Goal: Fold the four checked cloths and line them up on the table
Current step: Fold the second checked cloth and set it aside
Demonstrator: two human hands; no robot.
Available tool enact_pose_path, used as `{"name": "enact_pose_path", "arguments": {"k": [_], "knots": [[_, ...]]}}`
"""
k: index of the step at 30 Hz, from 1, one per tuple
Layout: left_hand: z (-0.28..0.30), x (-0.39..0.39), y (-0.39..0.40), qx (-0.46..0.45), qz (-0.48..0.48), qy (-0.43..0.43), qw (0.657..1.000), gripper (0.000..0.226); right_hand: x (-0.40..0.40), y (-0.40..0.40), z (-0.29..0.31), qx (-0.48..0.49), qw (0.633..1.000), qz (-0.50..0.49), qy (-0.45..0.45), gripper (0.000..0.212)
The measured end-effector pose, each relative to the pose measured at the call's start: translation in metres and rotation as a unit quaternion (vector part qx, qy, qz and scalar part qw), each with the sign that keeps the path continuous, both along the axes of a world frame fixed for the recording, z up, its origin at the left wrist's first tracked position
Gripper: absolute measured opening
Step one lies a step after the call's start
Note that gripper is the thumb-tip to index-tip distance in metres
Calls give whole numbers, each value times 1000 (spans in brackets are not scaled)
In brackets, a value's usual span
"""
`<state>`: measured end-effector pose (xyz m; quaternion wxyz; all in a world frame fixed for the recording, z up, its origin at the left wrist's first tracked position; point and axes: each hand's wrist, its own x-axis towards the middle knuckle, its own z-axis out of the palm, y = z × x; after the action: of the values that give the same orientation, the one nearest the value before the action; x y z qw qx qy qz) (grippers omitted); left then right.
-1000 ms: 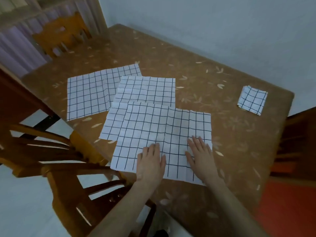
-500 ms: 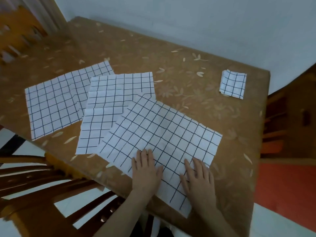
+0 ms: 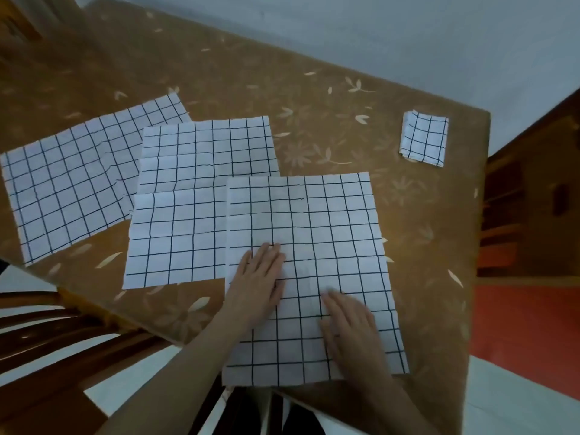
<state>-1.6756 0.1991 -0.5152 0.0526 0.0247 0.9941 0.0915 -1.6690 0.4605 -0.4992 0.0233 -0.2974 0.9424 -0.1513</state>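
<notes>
Hands lie flat, fingers straight: the left hand (image 3: 262,284) and right hand (image 3: 348,321) both press on the nearest cloth (image 3: 314,227) at lower centre, which is unfolded, its near edge hanging over the table (image 3: 314,89) rim. Left of it, partly under it, a second open cloth (image 3: 188,196) overlaps a third (image 3: 69,189) at far left. Only the folded cloth (image 3: 425,138) at upper right looks finished. By my reading, one of four is done; three folds and the lining-up remain.
</notes>
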Motion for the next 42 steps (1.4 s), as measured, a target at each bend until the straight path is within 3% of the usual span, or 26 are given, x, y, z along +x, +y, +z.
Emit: {"name": "enact_pose_path", "arguments": {"k": [6, 14, 18, 23, 27, 33, 39, 42], "knots": [[-3, -8, -32, 13, -88, 24, 996, 58, -89, 3, -10, 50, 997, -54, -28, 60], [2, -27, -64, 31, -82, 25, 996, 63, -88, -7, -14, 57, 990, -129, -21, 59], [-1, -24, -77, 12, -47, 34, 998, 56, -89, -6, -10, 66, 993, -92, -23, 58], [-2, -20, -94, -12, -78, 16, 997, 60, -90, 2, -9, 79, 994, -67, -38, 58], [1, -22, -96, 0, -85, 49, 995, 55, -90, -2, -4, 28, 997, -73, 0, 49], [2, -33, -97, 55, -95, 146, 983, 36, -91, -6, 3, -31, 995, -59, 77, 18], [24, -43, -109, 67, -128, 161, 976, 35, -101, 3, 22, -25, 992, -30, 118, 18], [48, -55, -117, 51, -138, 152, 977, 23, -113, 12, 47, 4, 992, -25, 123, 15]]}}
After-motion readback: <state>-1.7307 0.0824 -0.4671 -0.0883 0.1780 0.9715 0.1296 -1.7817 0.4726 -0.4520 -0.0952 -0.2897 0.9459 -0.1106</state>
